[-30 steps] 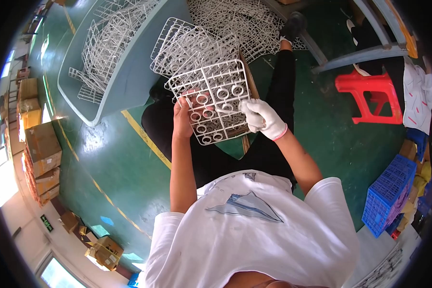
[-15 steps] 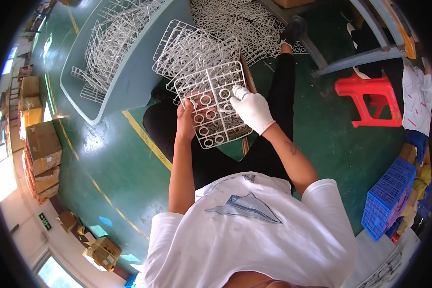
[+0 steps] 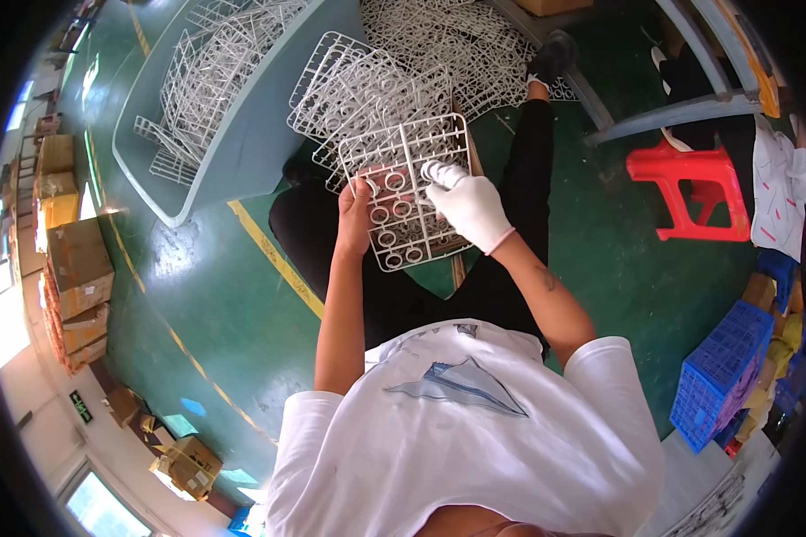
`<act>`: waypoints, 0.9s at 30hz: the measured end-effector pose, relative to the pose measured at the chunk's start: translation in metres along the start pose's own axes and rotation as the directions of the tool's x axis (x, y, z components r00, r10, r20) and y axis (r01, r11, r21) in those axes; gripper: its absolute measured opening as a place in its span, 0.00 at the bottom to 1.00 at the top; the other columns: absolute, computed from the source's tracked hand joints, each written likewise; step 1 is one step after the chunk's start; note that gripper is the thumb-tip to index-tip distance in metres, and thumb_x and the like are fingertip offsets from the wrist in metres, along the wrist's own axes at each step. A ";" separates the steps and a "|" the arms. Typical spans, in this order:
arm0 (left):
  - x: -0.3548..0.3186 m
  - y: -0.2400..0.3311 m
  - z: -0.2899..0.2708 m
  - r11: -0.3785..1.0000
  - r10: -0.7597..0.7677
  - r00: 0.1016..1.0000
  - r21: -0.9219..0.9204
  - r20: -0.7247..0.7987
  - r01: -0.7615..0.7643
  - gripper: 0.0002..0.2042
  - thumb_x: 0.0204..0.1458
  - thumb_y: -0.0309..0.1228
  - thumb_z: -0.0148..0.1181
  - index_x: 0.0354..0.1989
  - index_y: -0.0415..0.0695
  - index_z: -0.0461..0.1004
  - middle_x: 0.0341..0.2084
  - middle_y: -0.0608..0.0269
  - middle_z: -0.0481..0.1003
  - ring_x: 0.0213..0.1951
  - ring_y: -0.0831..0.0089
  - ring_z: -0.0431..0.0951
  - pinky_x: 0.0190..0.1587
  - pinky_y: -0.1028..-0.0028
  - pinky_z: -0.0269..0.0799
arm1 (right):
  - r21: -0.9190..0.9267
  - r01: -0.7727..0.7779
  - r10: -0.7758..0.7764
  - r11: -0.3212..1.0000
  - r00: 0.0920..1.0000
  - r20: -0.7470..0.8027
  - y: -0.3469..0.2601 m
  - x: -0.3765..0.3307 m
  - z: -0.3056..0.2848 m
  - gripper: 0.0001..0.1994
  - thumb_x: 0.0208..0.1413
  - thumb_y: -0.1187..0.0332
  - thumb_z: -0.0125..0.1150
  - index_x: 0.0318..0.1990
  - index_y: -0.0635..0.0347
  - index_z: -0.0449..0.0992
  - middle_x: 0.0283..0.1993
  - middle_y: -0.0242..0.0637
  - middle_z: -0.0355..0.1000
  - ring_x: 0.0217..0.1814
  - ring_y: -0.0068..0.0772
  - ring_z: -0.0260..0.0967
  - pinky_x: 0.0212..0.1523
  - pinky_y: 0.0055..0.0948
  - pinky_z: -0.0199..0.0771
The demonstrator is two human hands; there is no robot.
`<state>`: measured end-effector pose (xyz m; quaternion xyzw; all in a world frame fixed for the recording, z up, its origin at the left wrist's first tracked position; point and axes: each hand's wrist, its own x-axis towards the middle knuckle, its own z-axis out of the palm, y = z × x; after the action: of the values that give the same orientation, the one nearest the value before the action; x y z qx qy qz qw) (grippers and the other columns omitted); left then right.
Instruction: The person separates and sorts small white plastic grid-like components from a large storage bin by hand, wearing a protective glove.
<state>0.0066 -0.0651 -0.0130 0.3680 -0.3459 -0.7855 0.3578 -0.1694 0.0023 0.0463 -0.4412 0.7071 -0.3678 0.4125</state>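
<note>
A white plastic sprue frame (image 3: 407, 152), a moulded grid carrying small rings, is held tilted over my lap. My bare left hand (image 3: 355, 215) is closed on its left edge, thumb on top and fingers showing through the grid beneath. My right hand (image 3: 471, 211), in a white glove, has curled fingers pressed at the rings right of the middle bar; the glove hides exactly what they pinch. Rings (image 3: 394, 183) remain along the frame's left and lower parts, while its upper cells look bare. A pile of similar frames (image 3: 367, 85) lies just beyond.
A large grey-blue bin (image 3: 242, 143) full of white sprues stands at the left. More sprues (image 3: 457, 45) heap on the green floor ahead. A red stool (image 3: 694, 188), a metal table leg (image 3: 672, 116) and a blue crate (image 3: 724, 371) are at the right. Cardboard boxes (image 3: 81, 273) line the left wall.
The frame and both hands have shifted slightly, the left hand a little to the right. My gloved fingers now cover the spot where a ring beside the middle bar showed earlier.
</note>
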 end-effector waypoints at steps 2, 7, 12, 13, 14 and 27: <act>0.000 -0.002 0.001 0.997 0.038 0.999 0.064 0.018 -0.039 0.20 0.58 0.43 0.42 0.48 0.37 0.65 0.38 0.55 0.74 0.32 0.65 0.77 0.30 0.74 0.74 | -0.666 0.211 -0.223 0.716 0.972 0.069 0.010 0.007 0.012 0.17 0.49 0.60 0.51 0.43 0.59 0.71 0.23 0.44 0.72 0.23 0.41 0.71 0.28 0.36 0.72; -0.001 0.002 0.001 1.000 0.019 1.000 -0.010 0.008 -0.019 0.20 0.58 0.42 0.41 0.48 0.37 0.65 0.37 0.55 0.74 0.31 0.65 0.78 0.30 0.74 0.74 | 0.155 -0.189 0.176 0.970 0.980 0.095 0.018 0.019 0.012 0.14 0.50 0.61 0.54 0.39 0.63 0.72 0.15 0.35 0.67 0.14 0.29 0.65 0.16 0.30 0.65; 0.000 -0.001 -0.011 0.995 0.025 0.993 0.088 0.117 -0.036 0.20 0.58 0.43 0.41 0.47 0.37 0.65 0.37 0.55 0.74 0.30 0.65 0.78 0.29 0.73 0.75 | 0.837 0.068 -0.390 0.544 0.903 0.180 0.047 0.004 -0.005 0.07 0.51 0.69 0.54 0.33 0.65 0.70 0.10 0.24 0.57 0.09 0.14 0.52 0.12 0.18 0.64; 0.001 0.000 -0.009 0.999 0.004 0.999 0.046 0.046 -0.006 0.20 0.58 0.43 0.41 0.47 0.37 0.65 0.37 0.56 0.74 0.30 0.66 0.78 0.30 0.73 0.75 | 0.767 -0.008 -0.316 0.642 0.908 0.274 0.053 0.002 -0.009 0.06 0.49 0.70 0.53 0.29 0.64 0.71 0.11 0.25 0.59 0.09 0.14 0.53 0.14 0.17 0.66; 0.002 0.001 -0.005 1.000 -0.016 1.000 0.003 -0.027 0.017 0.20 0.58 0.43 0.42 0.48 0.37 0.65 0.37 0.56 0.74 0.30 0.67 0.78 0.30 0.74 0.75 | 0.590 -0.477 0.138 0.652 0.839 0.526 0.048 0.009 -0.009 0.08 0.49 0.68 0.53 0.25 0.62 0.71 0.12 0.26 0.62 0.10 0.14 0.54 0.12 0.17 0.63; 0.004 0.004 0.017 0.981 0.060 0.995 0.177 0.083 -0.074 0.27 0.57 0.50 0.36 0.54 0.39 0.62 0.43 0.56 0.72 0.36 0.74 0.75 0.34 0.79 0.73 | -0.404 0.229 -0.208 0.885 0.973 0.097 0.016 0.020 0.045 0.16 0.47 0.58 0.54 0.42 0.54 0.75 0.31 0.41 0.74 0.25 0.41 0.72 0.27 0.35 0.72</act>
<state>-0.0081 -0.0655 -0.0024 0.3561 -0.4411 -0.7523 0.3357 -0.1391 -0.0175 0.0096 -0.6043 0.7037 -0.2428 0.2838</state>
